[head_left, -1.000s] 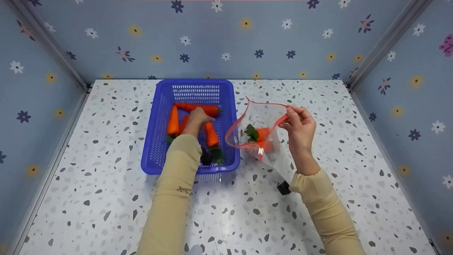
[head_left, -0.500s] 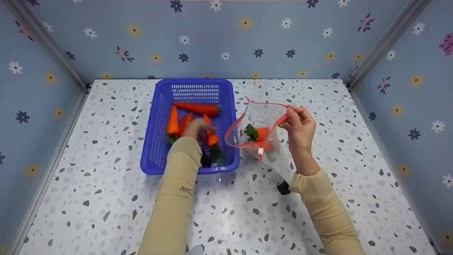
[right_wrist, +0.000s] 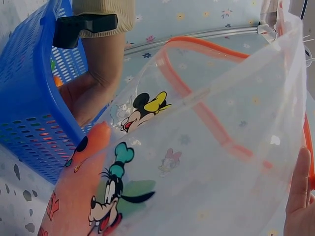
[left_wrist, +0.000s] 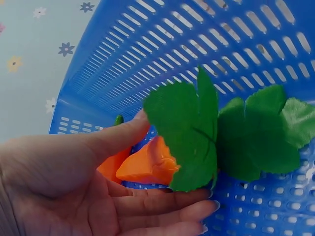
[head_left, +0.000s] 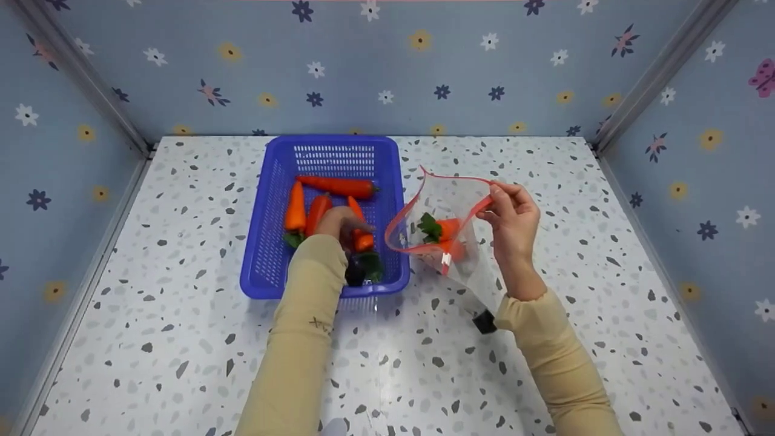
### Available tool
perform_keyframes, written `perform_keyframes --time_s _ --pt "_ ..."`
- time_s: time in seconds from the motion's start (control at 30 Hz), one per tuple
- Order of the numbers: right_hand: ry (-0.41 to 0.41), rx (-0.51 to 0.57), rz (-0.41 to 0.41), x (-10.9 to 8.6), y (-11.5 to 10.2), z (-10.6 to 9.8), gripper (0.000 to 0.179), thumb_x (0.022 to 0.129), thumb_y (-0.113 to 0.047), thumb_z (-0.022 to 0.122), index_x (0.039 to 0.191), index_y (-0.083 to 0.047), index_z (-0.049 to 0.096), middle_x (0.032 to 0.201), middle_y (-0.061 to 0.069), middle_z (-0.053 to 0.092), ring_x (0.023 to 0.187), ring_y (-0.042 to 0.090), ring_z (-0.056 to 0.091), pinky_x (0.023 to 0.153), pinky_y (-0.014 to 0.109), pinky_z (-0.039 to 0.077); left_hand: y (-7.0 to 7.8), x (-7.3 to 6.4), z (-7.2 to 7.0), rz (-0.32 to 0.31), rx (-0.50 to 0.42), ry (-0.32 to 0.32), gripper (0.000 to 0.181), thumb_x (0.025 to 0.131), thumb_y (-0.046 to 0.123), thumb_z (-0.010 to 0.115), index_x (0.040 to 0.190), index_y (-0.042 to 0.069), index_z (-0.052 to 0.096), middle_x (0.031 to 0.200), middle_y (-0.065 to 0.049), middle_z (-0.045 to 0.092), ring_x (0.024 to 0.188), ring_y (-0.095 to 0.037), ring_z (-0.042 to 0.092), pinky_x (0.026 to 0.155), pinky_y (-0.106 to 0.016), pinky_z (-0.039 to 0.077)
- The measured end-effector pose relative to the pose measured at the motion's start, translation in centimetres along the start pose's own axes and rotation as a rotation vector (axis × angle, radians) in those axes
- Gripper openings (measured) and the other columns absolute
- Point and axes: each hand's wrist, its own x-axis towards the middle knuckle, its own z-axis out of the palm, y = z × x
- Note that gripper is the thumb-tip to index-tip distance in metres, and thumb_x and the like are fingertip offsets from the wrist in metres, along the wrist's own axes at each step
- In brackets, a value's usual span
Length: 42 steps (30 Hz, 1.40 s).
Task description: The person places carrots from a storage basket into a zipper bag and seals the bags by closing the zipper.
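My left hand reaches down into a blue plastic basket and is at a leafy orange carrot on the basket's right side. In the left wrist view, the carrot lies between the thumb and the nearly straight fingers, and its green leaves stick out past the fingertips. My right hand pinches the red-edged mouth of a clear zip bag and keeps it spread. Carrots with green leaves lie inside the bag, which carries cartoon prints.
Several other carrots lie in the basket, one crosswise at the back and another at the left. The basket stands left of the bag on a speckled white table. Flower-patterned blue walls enclose the table's back and sides.
My left hand has drawn back toward me, from near the crosswise carrot to the leafy carrot at the right, uncovering a carrot in the middle. The right hand and bag have stayed put.
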Motion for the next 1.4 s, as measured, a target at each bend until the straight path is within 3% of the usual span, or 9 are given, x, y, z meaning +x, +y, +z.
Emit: perform_keyframes --time_s 0.1,0.2,0.37,0.6,0.67,0.73,0.83,1.1,1.4 --pt "0.002 -0.006 0.003 0.0 0.0 0.0 0.007 0.085 -0.001 0.055 0.090 0.003 0.058 0.076 0.014 0.059 0.058 0.018 0.058 0.052 0.024 0.050 1.0 -6.9 1.4 -0.025 -0.038 0.058 0.058 0.079 0.028 0.066 0.123 -0.004 0.043 0.115 -0.023 0.050 0.096 -0.034 0.053 0.083 -0.041 0.045" --pt "0.004 -0.001 0.002 0.0 0.0 0.1 0.007 0.085 0.000 0.055 0.090 0.004 0.058 0.076 0.014 0.059 0.058 0.018 0.058 0.052 0.024 0.050 1.4 -10.3 1.9 -0.001 -0.052 0.074 0.050 0.083 0.021 0.061 0.123 -0.005 0.044 0.118 -0.022 0.048 0.100 -0.033 0.051 0.086 -0.039 0.043" --pt "-0.003 0.014 0.002 0.0 0.1 0.1 0.007 0.085 0.001 0.054 0.089 0.004 0.058 0.075 0.014 0.058 0.057 0.018 0.058 0.051 0.024 0.050 1.2 -10.5 1.8 0.046 -0.082 0.098 0.043 0.081 0.015 0.063 0.116 -0.003 0.049 0.109 -0.019 0.050 0.091 -0.030 0.051 0.082 -0.040 0.045" --pt "-0.005 -0.005 0.001 0.1 0.0 0.1 0.006 0.085 -0.001 0.055 0.089 0.003 0.058 0.075 0.013 0.058 0.057 0.018 0.058 0.051 0.024 0.050 1.7 -9.5 2.3 0.014 -0.248 0.093 0.038 0.083 0.004 0.058 0.117 -0.001 0.043 0.106 -0.012 0.046 0.095 -0.025 0.048 0.086 -0.037 0.043" --pt "-0.004 -0.007 0.003 0.1 0.0 0.1 0.006 0.085 -0.001 0.055 0.089 0.003 0.058 0.075 0.012 0.058 0.057 0.018 0.058 0.051 0.024 0.050 1.7 -8.3 2.0 0.020 -0.219 0.088 0.036 0.081 0.003 0.059 0.114 0.000 0.044 0.103 -0.011 0.046 0.091 -0.025 0.049 0.081 -0.039 0.046" --pt "-0.004 -0.004 0.001 0.0 0.0 0.1 0.006 0.085 0.000 0.055 0.089 0.003 0.058 0.074 0.012 0.058 0.057 0.018 0.057 0.050 0.024 0.050 1.4 -5.5 1.2 0.050 -0.144 0.064 0.031 0.077 0.008 0.065 0.102 0.000 0.048 0.093 -0.012 0.049 0.081 -0.025 0.054 0.071 -0.040 0.050" --pt "-0.006 -0.001 -0.004 0.0 0.0 0.0 0.006 0.085 0.000 0.055 0.089 0.004 0.058 0.074 0.013 0.058 0.056 0.018 0.057 0.050 0.024 0.050 1.5 -4.4 0.7 0.095 -0.006 0.091 0.033 0.075 0.013 0.068 0.099 -0.001 0.049 0.090 -0.014 0.052 0.075 -0.027 0.056 0.066 -0.041 0.051" --pt "0.012 -0.028 0.010 0.0 -0.1 0.1 0.008 0.085 -0.002 0.056 0.091 0.004 0.058 0.075 0.013 0.058 0.056 0.018 0.056 0.051 0.024 0.050 2.5 -11.4 0.9 0.189 0.171 0.256 0.037 0.081 0.021 0.061 0.108 -0.001 0.047 0.093 -0.013 0.050 0.072 -0.026 0.054 0.068 -0.036 0.051" --pt "0.011 -0.027 0.017 -0.1 -0.1 0.3 0.008 0.085 -0.001 0.056 0.090 0.004 0.058 0.074 0.013 0.058 0.055 0.018 0.056 0.050 0.025 0.050 2.8 -14.4 0.8 0.319 0.338 0.421 0.036 0.078 0.030 0.061 0.096 0.000 0.052 0.083 -0.009 0.048 0.067 -0.021 0.049 0.064 -0.030 0.048"
